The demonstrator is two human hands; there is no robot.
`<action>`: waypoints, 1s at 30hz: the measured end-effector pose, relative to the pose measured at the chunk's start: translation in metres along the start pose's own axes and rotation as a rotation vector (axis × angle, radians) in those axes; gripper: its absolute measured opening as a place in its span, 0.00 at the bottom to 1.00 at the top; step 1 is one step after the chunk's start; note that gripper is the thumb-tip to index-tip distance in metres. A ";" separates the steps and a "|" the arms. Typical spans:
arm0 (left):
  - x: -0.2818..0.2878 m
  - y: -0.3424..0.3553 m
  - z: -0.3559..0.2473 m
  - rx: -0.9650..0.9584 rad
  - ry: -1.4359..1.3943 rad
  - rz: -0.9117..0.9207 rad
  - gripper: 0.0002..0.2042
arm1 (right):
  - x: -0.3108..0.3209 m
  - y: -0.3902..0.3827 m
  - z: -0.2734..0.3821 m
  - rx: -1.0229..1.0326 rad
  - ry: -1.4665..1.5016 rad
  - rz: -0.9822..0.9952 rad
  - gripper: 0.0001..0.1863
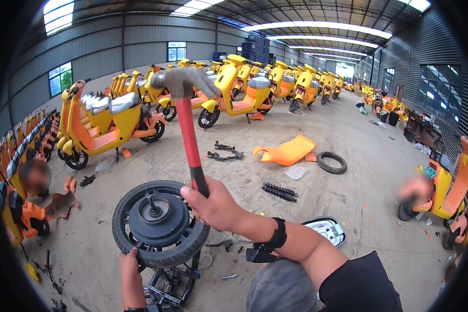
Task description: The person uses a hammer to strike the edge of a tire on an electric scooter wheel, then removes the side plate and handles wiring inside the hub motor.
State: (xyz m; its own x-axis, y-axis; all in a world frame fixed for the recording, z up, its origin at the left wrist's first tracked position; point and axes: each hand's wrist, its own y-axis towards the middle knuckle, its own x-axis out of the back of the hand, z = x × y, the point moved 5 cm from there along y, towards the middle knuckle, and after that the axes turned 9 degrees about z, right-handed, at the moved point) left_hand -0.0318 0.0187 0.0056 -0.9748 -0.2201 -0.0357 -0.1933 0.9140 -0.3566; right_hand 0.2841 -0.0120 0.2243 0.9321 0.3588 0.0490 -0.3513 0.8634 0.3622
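My right hand (210, 205) grips the black end of a red-handled claw hammer (184, 125), raised upright with its metal head high above a scooter wheel. The wheel (158, 223) lies flat, black tire outward and a dark hub with a short axle facing up, on a black metal frame (169, 288). My left hand (130, 265) holds the tire at its near left edge, thumb on top. My bent right knee (278, 286) in grey cloth is below my right forearm.
Rows of yellow-orange scooters (231, 93) line the back and both sides. On the concrete floor (348, 161) lie an orange body panel (284, 152), a loose tire (332, 162), black shock absorbers (279, 192), a fork (224, 152), a white-rimmed part (335, 231) and scattered small pieces.
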 end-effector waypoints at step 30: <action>0.002 0.002 0.007 -0.045 0.002 -0.001 0.18 | 0.041 -0.026 -0.112 -0.100 -0.033 -0.228 0.18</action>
State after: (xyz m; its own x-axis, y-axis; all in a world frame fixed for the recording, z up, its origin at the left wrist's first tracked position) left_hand -0.0331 0.0181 -0.0021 -0.9749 -0.2202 -0.0337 -0.1988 0.9282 -0.3146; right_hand 0.3222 0.0198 0.1123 0.9901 0.1400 0.0077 -0.1367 0.9520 0.2739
